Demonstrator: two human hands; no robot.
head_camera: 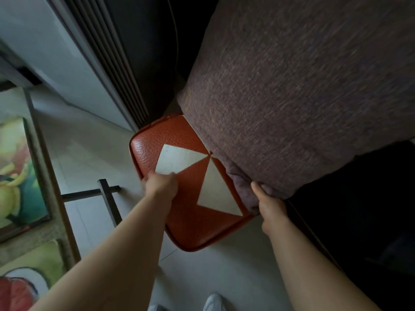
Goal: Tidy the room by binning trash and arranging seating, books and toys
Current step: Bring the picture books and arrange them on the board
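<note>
The person's left hand (160, 186) is clamped on the near edge of an orange leather cushion (179, 140), which stretches beyond it. The right hand (271, 207) pinches the lower corner of a big mauve fabric cushion (292, 86) looming above it. Both look soft and light; the leather seems slick, best held by its edge.

Pale floor tiles (94, 153) lie in dim light. A white unit with a ribbed grille (110, 63) fills the upper left. A framed colourful painting (15, 176) sits at the left edge, near a dark metal frame (109, 200).
</note>
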